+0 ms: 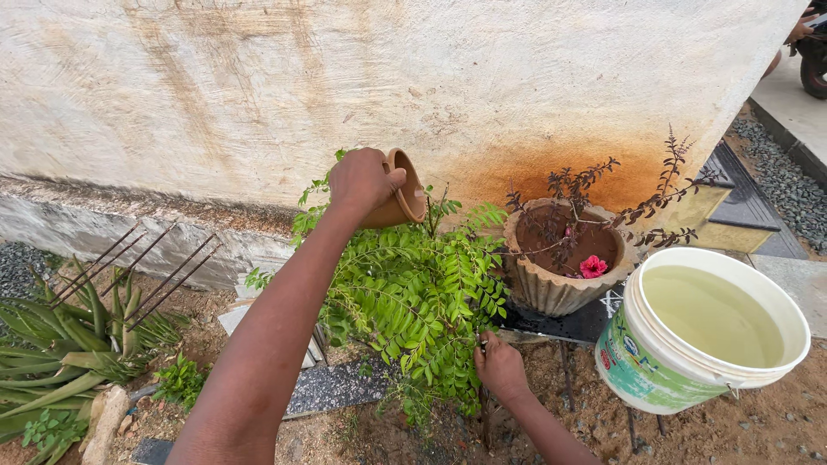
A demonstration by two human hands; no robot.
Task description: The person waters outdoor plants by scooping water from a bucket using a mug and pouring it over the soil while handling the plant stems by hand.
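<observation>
**Two hands on one leafy plant**

Two things frame your work from the left: an aloe plant in the dirt and some thin dark rods leaning at the base of the wall.

Your left hand is closed around a small brown clay cup, held tipped on its side above the green leafy plant. Judging from the tilt, you are pouring onto it; keep the mouth low over the stem rather than the outer leaves, and tip slowly so the soil is not washed away.

Your right hand sits low at the plant's base, fingers curled in among the lower stems; I cannot tell exactly what it pinches. Hold the foliage aside gently, without bending the stems.

Further right stands a ribbed clay pot with a dark-leaved shrub and a pink flower, then a white bucket nearly full of pale water, close enough for refilling.

The ground is sandy, loose dirt with gravel. Behind runs a rough plastered wall, stained rusty orange above the pot.
</observation>
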